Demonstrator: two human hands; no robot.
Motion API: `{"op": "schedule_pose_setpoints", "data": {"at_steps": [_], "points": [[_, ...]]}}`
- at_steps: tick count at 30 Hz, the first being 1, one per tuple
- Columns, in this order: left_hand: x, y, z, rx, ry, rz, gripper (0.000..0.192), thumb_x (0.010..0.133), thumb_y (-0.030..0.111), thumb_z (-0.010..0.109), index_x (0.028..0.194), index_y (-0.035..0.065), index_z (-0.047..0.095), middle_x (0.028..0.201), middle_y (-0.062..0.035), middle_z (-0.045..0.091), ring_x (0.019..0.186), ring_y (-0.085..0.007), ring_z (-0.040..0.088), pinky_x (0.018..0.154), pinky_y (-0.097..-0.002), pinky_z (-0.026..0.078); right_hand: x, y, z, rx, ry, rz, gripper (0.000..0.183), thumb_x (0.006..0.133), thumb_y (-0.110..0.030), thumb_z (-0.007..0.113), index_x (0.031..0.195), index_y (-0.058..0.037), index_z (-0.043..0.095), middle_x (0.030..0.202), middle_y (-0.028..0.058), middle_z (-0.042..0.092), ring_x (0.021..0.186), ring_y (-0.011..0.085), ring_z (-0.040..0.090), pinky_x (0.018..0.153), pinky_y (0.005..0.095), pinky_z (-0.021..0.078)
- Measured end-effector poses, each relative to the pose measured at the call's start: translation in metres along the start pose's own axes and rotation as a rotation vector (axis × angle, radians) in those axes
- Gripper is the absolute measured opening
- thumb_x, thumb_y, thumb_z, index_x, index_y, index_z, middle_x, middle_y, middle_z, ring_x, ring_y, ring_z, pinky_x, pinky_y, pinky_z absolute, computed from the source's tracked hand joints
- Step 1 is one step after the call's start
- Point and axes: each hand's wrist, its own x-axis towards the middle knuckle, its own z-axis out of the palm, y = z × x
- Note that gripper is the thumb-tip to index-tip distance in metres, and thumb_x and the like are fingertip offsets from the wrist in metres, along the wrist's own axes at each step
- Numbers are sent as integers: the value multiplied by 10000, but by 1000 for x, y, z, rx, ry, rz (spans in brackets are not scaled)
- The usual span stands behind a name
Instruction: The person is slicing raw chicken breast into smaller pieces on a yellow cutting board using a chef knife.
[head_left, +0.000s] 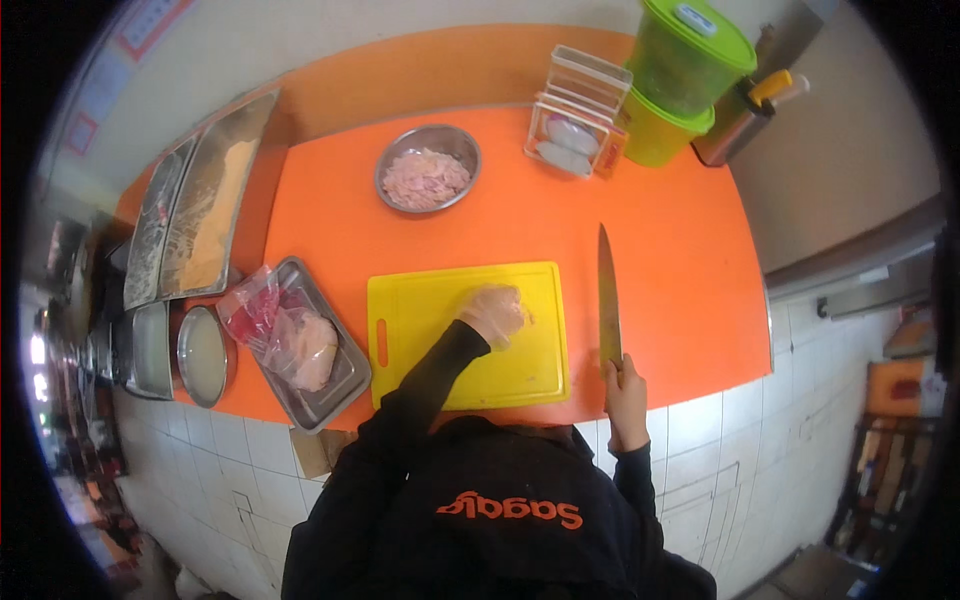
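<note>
My left hand (491, 311), in a thin clear glove, rests over a small heap of pale raw meat (515, 304) on the yellow cutting board (412, 375); how far its fingers close on the meat is hidden. To the right of the board, my right hand (627, 397) grips the handle of a long kitchen knife (609, 300), its blade pointing away from me over the orange table (690, 300). Beyond the board stands a steel bowl (474, 142) with cut raw meat (425, 178). A metal tray (349, 382) at left holds a larger raw piece (315, 351) in clear plastic.
Metal bins (251, 165) with orange-tan powder and a round container (202, 356) stand at the left. At the back right are a clear rack (581, 97), stacked green-lidded tubs (667, 82) and a knife block (731, 124). The table's edge lies close to my body.
</note>
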Motion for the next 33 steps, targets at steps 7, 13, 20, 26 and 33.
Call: {"op": "schedule_pose_setpoints", "data": {"at_steps": [7,13,20,26,33], "points": [[42,-27,-211,259,207,-93,169,827,214,541,854,77,636,864,-152,628,788,-308,601,710,-399,486,7,-14,-7,101,-42,68,204,923,-189,473,832,-6,468,524,156,503,414,257,522,398,362,374],[45,-90,-293,370,-92,-380,260,844,236,519,999,95,672,1019,-130,651,925,-294,623,810,-381,488,11,-27,8,134,-91,26,213,928,-191,470,826,-5,454,513,120,489,383,195,493,367,330,363],[-103,-128,-324,269,131,-387,269,849,295,535,973,103,677,965,-105,666,919,-252,626,819,-336,487,12,-29,30,233,-60,-69,182,927,-154,465,874,20,476,579,144,524,417,188,512,378,328,367],[-213,-171,-265,271,45,-1089,242,820,288,593,961,110,676,916,-137,671,841,-244,650,767,-320,502,9,-53,44,172,-192,2,177,927,-138,455,888,31,495,614,132,558,423,165,498,382,305,366],[-274,-258,-134,193,-166,-750,413,847,395,434,953,85,686,977,-141,663,940,-270,637,819,-382,484,-1,-82,70,73,-262,-88,175,928,-147,464,906,23,499,617,119,558,401,165,490,382,289,378]]}}
